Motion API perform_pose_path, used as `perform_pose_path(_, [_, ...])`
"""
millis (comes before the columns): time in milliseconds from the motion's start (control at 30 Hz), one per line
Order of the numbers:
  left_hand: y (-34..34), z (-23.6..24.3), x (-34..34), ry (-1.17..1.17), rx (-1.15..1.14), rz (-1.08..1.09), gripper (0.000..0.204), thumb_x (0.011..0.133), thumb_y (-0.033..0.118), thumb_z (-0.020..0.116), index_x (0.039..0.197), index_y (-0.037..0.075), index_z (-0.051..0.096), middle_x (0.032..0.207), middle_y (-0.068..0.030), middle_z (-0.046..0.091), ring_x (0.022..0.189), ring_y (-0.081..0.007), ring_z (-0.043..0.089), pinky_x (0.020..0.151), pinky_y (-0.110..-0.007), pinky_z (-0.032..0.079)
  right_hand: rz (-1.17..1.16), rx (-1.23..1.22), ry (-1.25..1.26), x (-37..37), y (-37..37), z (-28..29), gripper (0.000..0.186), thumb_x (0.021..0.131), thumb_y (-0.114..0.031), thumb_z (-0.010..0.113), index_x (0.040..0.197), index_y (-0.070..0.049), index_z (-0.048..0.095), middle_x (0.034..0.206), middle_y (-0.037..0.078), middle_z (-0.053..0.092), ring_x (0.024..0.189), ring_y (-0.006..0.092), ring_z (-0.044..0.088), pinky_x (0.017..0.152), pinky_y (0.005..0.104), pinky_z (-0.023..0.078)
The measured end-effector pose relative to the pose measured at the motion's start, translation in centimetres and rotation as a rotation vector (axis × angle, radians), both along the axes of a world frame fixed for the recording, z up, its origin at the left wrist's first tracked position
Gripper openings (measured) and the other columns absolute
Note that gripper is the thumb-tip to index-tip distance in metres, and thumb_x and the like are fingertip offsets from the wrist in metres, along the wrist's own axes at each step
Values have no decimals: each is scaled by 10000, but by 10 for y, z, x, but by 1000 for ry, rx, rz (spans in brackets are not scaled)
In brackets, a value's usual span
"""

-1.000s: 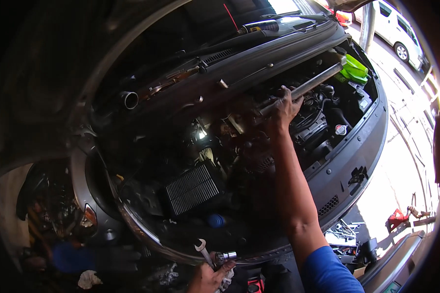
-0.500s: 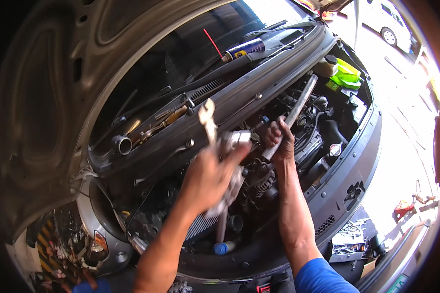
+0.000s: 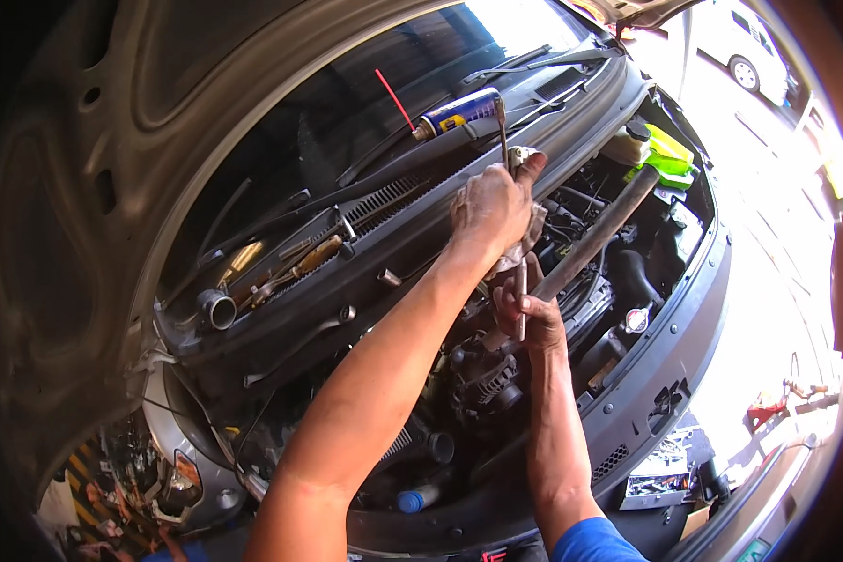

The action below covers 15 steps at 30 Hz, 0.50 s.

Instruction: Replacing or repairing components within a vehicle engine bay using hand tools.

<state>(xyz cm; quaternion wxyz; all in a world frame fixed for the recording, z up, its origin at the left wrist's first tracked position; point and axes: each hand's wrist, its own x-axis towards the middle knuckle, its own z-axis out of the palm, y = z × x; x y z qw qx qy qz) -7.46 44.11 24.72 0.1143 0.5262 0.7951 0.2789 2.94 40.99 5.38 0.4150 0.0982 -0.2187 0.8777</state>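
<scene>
My left hand [image 3: 490, 214] is closed over the engine bay, around a wrench [image 3: 503, 133] that stands up edge-on above the thumb. Crumpled grey-white material, perhaps a rag [image 3: 531, 234], shows under that palm. Just below, my right hand [image 3: 534, 318] is wrapped round the lower end of a long metal pipe [image 3: 601, 232], which slants up to the right. A thin pale metal bar [image 3: 522, 300] passes down by the right fingers; whether it joins the wrench is hidden behind the left hand. Both hands are close together.
A blue spray can [image 3: 459, 114] with a red straw lies by the windshield. Several hand tools [image 3: 300, 267] and a metal ring [image 3: 217, 309] rest on the cowl. A green bottle [image 3: 667, 155] stands at the bay's far right. The raised hood [image 3: 75, 187] hangs at left; a toolbox [image 3: 660, 487] sits lower right.
My left hand has moved up and right with the wrench, meeting the right hand. The pipe now reaches further up and right, with my right hand near its lower end.
</scene>
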Motion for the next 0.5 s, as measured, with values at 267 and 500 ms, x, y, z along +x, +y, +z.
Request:
perform_pose_path(267, [-16, 33, -45, 267, -144, -67, 882, 1034, 692, 203, 984, -27, 711, 967, -303, 717, 1013, -456, 701, 910, -570, 541, 6, 63, -183, 8, 3, 12, 864, 758, -219, 830, 1496, -7, 433, 701, 50, 524, 621, 156, 505, 474, 289, 382])
perform_pose_path(500, [-23, 76, -99, 666, -535, -32, 594, 1021, 546, 519, 1197, 4, 687, 1145, -233, 720, 1130, -402, 673, 960, -493, 530, -56, 10, -90, 10, 6, 8, 882, 789, -210, 795, 1546, -43, 374, 672, 42, 495, 597, 152, 487, 465, 285, 378])
